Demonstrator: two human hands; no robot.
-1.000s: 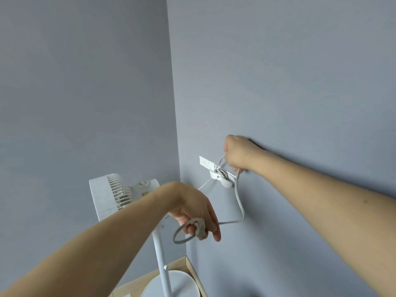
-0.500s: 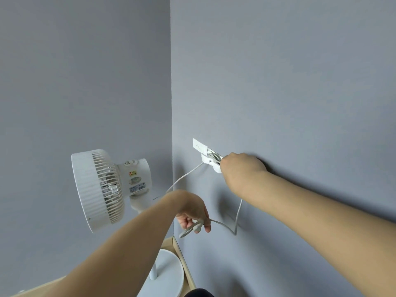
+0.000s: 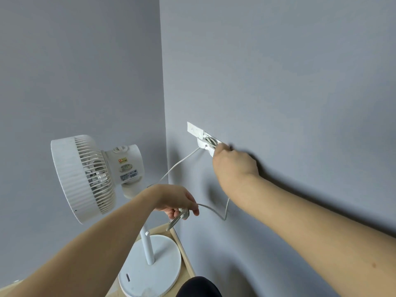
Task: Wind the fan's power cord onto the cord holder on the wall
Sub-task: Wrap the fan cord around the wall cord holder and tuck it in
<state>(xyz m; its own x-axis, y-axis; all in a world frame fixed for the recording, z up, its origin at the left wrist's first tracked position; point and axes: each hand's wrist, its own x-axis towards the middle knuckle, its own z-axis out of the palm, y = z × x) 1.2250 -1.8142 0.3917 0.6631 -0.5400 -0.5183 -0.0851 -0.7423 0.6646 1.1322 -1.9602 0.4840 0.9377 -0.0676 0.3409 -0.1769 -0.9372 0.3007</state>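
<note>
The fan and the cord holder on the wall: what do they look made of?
Fan: most likely matte white plastic, given its moulded ribbed grille. Cord holder: probably smooth white plastic too, but it is small and partly hidden by the right hand.

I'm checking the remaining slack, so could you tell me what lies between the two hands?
In the head view, only a sagging loop of the power cord against bare wall spans left hand and right hand.
</note>
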